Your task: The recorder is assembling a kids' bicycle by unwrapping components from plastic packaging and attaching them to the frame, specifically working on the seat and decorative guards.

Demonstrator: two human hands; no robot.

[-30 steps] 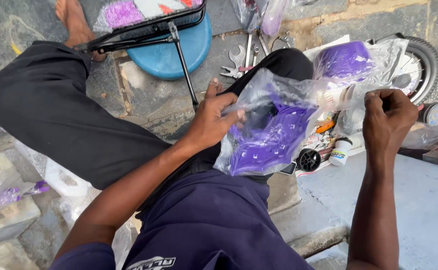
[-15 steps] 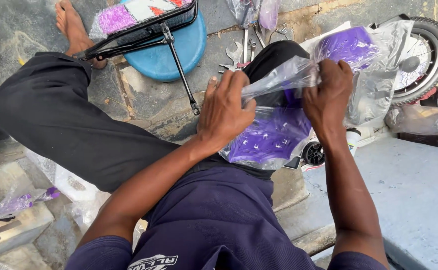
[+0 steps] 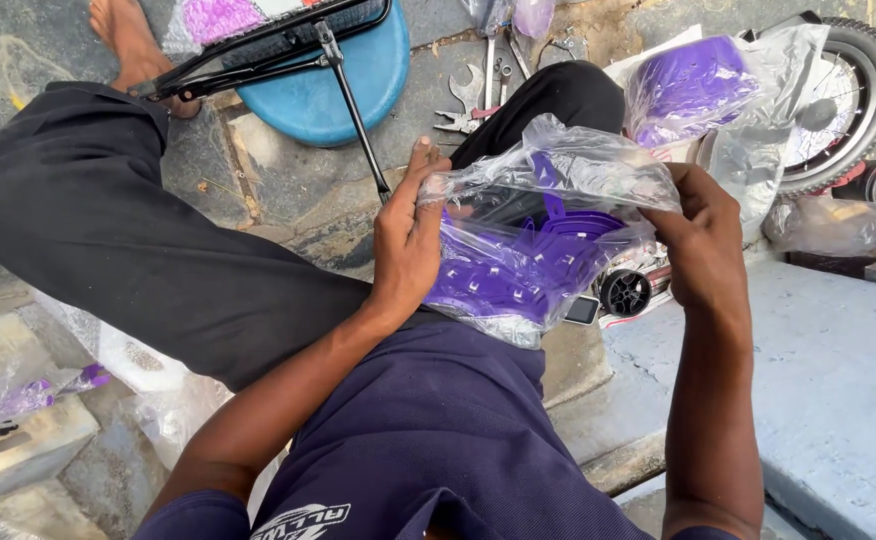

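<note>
A clear plastic bag (image 3: 558, 175) holding a purple plastic part (image 3: 523, 270) rests on my lap, over my right knee. My left hand (image 3: 406, 240) grips the bag's left edge, thumb on top. My right hand (image 3: 696, 240) grips its right edge, and the bag's mouth is stretched between the two hands. The purple part has small white clips on its face and lies inside the bag.
A second bagged purple part (image 3: 688, 85) lies ahead, beside a small spoked wheel (image 3: 848, 90). Spanners (image 3: 473, 90) lie on the stone floor next to a blue stool (image 3: 343, 85) and a black metal frame (image 3: 268, 45). A small black wheel (image 3: 625, 292) sits under the bag.
My right hand came in from the right and took hold of the bag. Both hands have since pulled the bag's mouth wider apart.
</note>
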